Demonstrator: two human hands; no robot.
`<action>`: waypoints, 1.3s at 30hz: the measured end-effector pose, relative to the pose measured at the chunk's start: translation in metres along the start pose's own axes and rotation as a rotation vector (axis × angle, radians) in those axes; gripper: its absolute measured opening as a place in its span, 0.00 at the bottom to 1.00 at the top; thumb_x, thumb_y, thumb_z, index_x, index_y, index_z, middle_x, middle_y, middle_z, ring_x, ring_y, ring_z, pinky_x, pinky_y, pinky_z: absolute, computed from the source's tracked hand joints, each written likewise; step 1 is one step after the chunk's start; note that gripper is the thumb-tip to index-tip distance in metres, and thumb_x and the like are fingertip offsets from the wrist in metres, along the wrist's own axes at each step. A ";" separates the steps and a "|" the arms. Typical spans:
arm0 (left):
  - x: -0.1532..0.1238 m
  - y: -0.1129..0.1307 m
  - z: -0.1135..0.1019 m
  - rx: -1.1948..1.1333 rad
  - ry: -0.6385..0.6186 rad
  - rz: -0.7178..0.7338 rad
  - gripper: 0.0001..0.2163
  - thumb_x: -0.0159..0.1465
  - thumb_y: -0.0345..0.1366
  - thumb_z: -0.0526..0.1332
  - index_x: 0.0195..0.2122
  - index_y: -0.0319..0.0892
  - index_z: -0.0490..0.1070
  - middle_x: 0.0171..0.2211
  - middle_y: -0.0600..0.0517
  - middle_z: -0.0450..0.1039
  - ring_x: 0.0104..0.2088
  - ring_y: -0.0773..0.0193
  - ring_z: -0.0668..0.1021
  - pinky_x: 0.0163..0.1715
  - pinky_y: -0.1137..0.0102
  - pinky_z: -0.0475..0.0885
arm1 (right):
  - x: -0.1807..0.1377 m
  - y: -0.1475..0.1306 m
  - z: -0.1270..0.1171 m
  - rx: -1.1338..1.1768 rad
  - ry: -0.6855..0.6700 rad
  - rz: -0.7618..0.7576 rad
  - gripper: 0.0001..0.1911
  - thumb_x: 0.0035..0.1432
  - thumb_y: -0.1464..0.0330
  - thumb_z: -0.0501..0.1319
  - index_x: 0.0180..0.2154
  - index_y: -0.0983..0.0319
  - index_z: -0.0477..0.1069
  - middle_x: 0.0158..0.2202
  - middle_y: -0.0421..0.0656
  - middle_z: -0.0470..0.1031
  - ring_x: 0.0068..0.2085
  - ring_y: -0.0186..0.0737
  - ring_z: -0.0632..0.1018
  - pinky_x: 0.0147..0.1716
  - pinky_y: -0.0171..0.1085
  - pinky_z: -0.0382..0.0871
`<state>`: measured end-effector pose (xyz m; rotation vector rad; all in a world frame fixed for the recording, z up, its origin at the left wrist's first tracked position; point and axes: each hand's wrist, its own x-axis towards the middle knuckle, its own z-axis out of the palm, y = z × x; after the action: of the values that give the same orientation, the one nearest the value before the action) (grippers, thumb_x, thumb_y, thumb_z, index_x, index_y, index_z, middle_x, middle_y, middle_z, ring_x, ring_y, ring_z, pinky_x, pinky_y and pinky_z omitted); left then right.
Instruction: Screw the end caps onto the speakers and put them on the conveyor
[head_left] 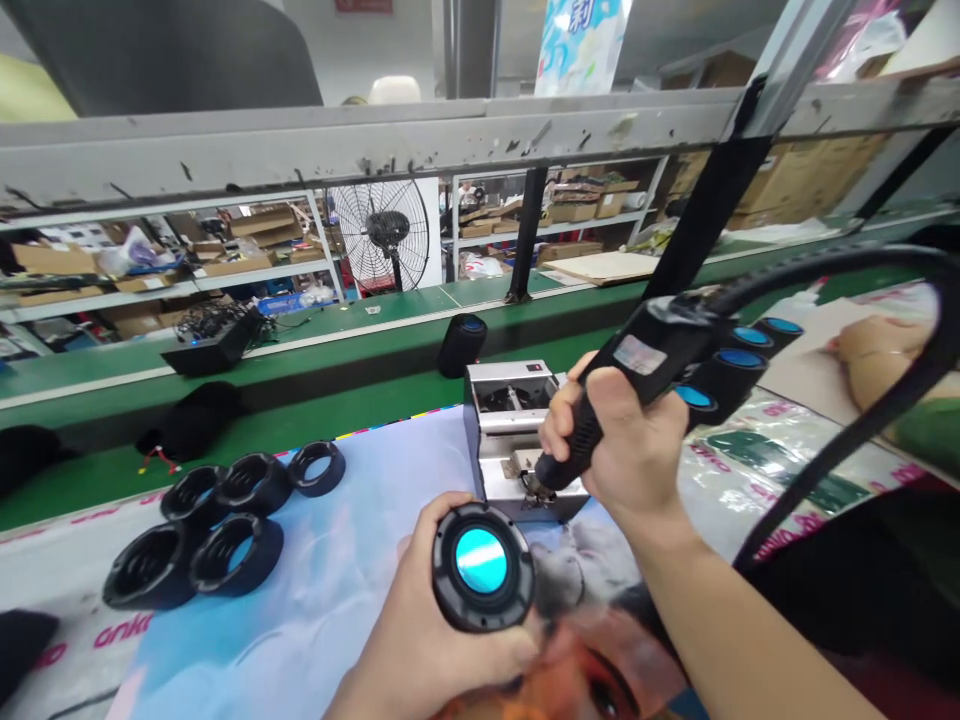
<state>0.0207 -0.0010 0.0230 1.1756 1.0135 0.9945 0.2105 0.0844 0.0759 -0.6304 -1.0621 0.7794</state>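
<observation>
My left hand [412,625] is wrapped round a black cylindrical speaker [481,562], its end with a shiny blue disc and black rim turned up towards me. My right hand [637,450] grips a black electric screwdriver [649,345], tilted with its tip pointing down and left. That tip is at the front of a silver screw feeder [510,440], just beyond the speaker. Whether a screw is on the bit is too small to tell. Several black rings [255,485] lie on the printed sheet to the left, some with blue inside.
A black cylinder [461,345] stands behind the feeder. More blue-ended cylinders [739,370] stand at the right, near another person's hand [870,345]. The screwdriver's thick cable [825,470] loops down the right side. A scuffed shelf beam [420,145] crosses above the bench.
</observation>
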 end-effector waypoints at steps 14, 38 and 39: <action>0.001 -0.009 -0.004 0.086 0.055 0.017 0.44 0.42 0.35 0.81 0.61 0.47 0.67 0.55 0.47 0.81 0.56 0.44 0.82 0.61 0.56 0.76 | 0.008 -0.013 0.005 -0.023 0.022 0.037 0.31 0.48 0.42 0.81 0.29 0.58 0.72 0.17 0.34 0.70 0.12 0.34 0.69 0.11 0.34 0.62; 0.003 -0.020 -0.009 0.120 0.043 0.011 0.46 0.42 0.36 0.83 0.63 0.47 0.68 0.58 0.44 0.76 0.59 0.40 0.78 0.63 0.51 0.71 | -0.001 -0.038 0.018 0.013 0.044 -0.040 0.30 0.46 0.43 0.82 0.27 0.58 0.74 0.17 0.35 0.70 0.12 0.36 0.68 0.12 0.36 0.62; 0.003 -0.020 -0.009 0.124 0.045 0.014 0.46 0.41 0.36 0.83 0.63 0.47 0.68 0.58 0.44 0.76 0.59 0.39 0.78 0.63 0.51 0.71 | -0.002 -0.028 0.016 -0.003 0.051 -0.037 0.29 0.48 0.44 0.82 0.28 0.58 0.74 0.17 0.35 0.70 0.12 0.35 0.68 0.12 0.35 0.62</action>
<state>0.0142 0.0014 0.0020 1.2680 1.1177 0.9840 0.2028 0.0680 0.1026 -0.6285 -1.0262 0.7263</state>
